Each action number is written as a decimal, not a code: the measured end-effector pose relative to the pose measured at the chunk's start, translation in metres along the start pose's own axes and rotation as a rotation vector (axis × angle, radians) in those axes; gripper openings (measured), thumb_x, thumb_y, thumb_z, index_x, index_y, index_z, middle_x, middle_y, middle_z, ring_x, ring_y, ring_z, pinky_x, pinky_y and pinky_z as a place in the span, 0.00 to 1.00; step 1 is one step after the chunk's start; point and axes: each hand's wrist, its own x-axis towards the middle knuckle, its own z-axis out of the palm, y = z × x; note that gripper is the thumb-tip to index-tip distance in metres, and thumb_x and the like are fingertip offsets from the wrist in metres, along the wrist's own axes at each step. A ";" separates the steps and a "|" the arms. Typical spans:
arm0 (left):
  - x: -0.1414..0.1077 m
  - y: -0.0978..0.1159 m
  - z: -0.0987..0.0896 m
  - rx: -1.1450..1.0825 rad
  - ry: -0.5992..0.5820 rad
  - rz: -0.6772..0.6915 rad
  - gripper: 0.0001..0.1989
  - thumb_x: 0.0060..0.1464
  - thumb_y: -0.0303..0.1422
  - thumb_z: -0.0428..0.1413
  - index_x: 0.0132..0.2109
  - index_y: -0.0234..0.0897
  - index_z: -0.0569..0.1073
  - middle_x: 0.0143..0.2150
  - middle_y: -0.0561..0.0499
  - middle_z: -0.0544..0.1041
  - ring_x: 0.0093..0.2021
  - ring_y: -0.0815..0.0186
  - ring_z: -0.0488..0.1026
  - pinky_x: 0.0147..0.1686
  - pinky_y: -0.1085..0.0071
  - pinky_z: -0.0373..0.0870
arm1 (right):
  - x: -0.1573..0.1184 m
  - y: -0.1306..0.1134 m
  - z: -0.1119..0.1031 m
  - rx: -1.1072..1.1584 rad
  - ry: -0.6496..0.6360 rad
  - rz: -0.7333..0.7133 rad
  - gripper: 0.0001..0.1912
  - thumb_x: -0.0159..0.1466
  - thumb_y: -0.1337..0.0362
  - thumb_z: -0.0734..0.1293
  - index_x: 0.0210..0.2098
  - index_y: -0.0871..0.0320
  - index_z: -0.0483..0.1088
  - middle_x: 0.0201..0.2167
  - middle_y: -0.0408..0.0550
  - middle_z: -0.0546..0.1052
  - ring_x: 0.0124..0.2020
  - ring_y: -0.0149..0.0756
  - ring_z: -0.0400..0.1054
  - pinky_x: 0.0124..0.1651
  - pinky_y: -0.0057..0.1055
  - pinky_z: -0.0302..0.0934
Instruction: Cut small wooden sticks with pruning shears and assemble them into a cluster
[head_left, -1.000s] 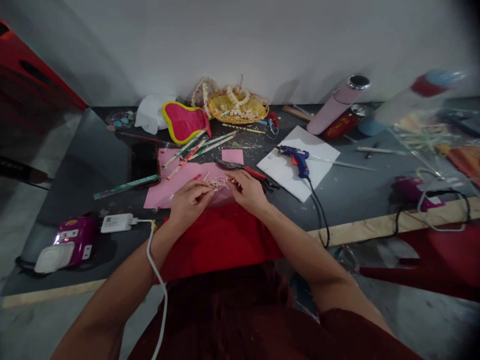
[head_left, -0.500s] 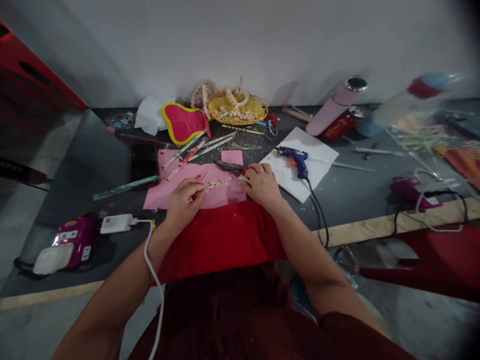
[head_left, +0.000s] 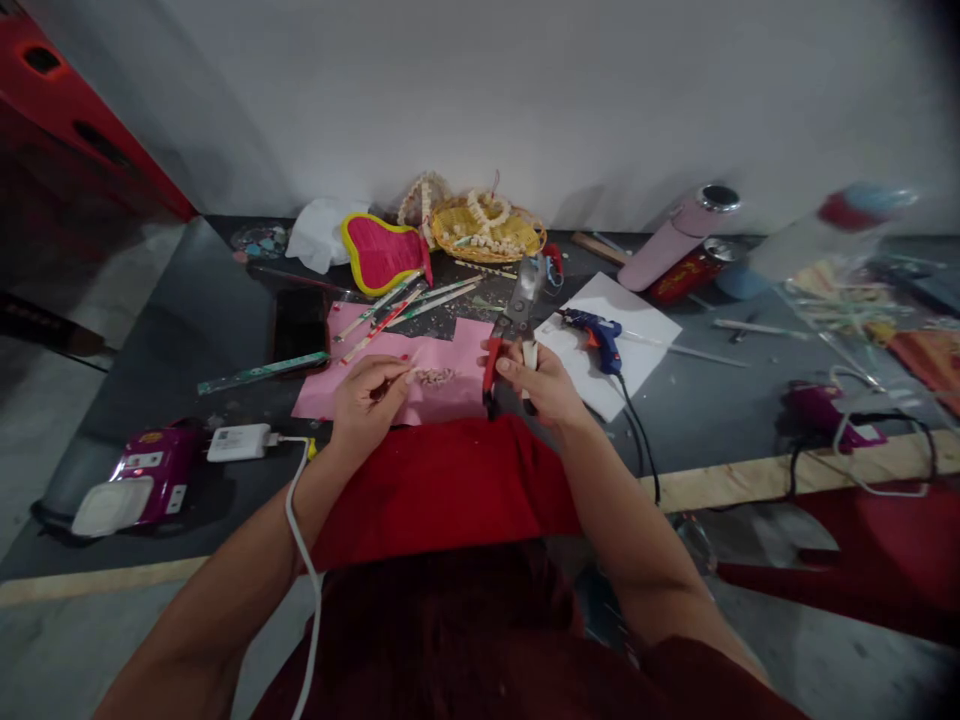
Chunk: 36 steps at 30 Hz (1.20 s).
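My right hand (head_left: 546, 378) is wrapped round the handles of pruning shears (head_left: 519, 310), one handle red and one white, with the metal head pointing away from me. The thumb and fingers of my left hand (head_left: 369, 400) are pinched on a thin pale stick (head_left: 412, 366), mostly hidden by the fingers. Just right of those fingertips lies a pile of small pale cut pieces (head_left: 435, 377). Pink paper (head_left: 457, 400) is under the pile. A red cloth (head_left: 442, 490) covers the table's front edge between my forearms.
Patterned paper strips (head_left: 382, 320) and a phone (head_left: 300, 325) lie left of centre. Behind are a yellow basket (head_left: 491, 245) and a pink-and-yellow shaped piece (head_left: 382, 250). A blue glue gun (head_left: 600, 335) rests on white board (head_left: 652, 320); a flask (head_left: 679, 240) and can (head_left: 694, 270) stand behind.
My right hand has raised the shears from the pink paper and turned them upright, their head now pointing away. My left hand keeps its pinch beside the pile. The view has shifted slightly.
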 end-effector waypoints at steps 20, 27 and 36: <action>0.003 -0.002 -0.002 -0.240 0.220 -0.119 0.05 0.52 0.33 0.58 0.35 0.38 0.77 0.33 0.50 0.76 0.36 0.68 0.72 0.39 0.70 0.68 | -0.008 0.006 0.013 -1.253 -0.248 -0.467 0.19 0.54 0.73 0.60 0.45 0.59 0.67 0.62 0.53 0.57 0.57 0.48 0.55 0.56 0.47 0.54; 0.001 -0.001 -0.001 -0.244 0.163 -0.112 0.06 0.52 0.34 0.58 0.36 0.38 0.78 0.35 0.50 0.77 0.38 0.66 0.72 0.41 0.69 0.68 | -0.012 0.006 0.022 -1.322 -0.269 -0.460 0.21 0.54 0.72 0.60 0.48 0.58 0.66 0.63 0.53 0.55 0.57 0.47 0.53 0.55 0.45 0.53; -0.002 -0.001 0.000 -0.242 0.059 -0.067 0.06 0.53 0.32 0.57 0.38 0.40 0.78 0.39 0.49 0.76 0.41 0.66 0.72 0.44 0.67 0.68 | -0.010 0.009 0.019 -1.314 -0.300 -0.448 0.20 0.55 0.71 0.60 0.48 0.58 0.65 0.62 0.53 0.57 0.57 0.47 0.55 0.52 0.45 0.57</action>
